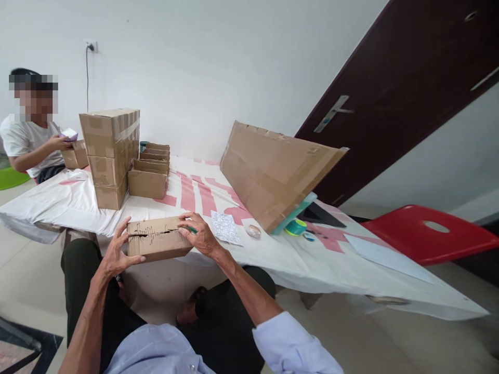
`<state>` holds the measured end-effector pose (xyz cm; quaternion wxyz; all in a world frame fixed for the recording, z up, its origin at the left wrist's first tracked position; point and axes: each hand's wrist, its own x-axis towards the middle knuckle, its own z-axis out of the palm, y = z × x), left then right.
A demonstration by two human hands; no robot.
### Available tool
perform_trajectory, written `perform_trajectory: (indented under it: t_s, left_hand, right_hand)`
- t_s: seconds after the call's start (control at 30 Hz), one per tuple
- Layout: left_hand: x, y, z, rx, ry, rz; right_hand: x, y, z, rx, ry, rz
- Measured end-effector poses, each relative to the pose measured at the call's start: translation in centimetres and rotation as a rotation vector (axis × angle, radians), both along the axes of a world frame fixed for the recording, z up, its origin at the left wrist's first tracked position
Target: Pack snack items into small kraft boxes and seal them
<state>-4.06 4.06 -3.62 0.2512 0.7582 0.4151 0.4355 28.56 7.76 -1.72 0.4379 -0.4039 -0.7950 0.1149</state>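
A small cardboard box with dark scribbled marks and a ragged dark slit along its top seam sits at the table's front edge, above my lap. My left hand grips its left end, thumb on the near side and fingers at the far edge. On the box's right end rests my right hand, its fingers curled round a slim green object; most of that object is hidden, so its kind is unclear. Just right of this hand lies a white-and-grey patterned sheet, beside a small clear-wrapped item.
Taped boxes are stacked at left, beside open cardboard boxes. A large cardboard panel leans at right, near a green-yellow tape roll. A red chair stands right. Another person sits far left holding a purple container.
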Motion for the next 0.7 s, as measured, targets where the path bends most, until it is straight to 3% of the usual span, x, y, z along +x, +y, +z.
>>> perform_trajectory:
  t_s: [0.2, 0.4, 0.57, 0.7]
  left_hand:
    - [-0.3, 0.5, -0.2, 0.075, 0.036, -0.01]
    - [-0.9, 1.2, -0.7, 0.118, 0.051, 0.0]
    - [-0.9, 1.1, -0.8, 0.12, 0.064, -0.004]
    - [-0.8, 1.0, -0.8, 0.117, 0.063, -0.014]
  right_hand:
    - [1.1, 1.5, -1.2, 0.008, 0.075, -0.065]
    - [3.4, 5.0, -3.5, -0.312, -0.388, -0.505]
    - [3.1, 5.0, -6.3, -0.406, -0.514, -0.549]
    - [3.0, 4.7, -6.6, -0.398, -0.533, -0.56]
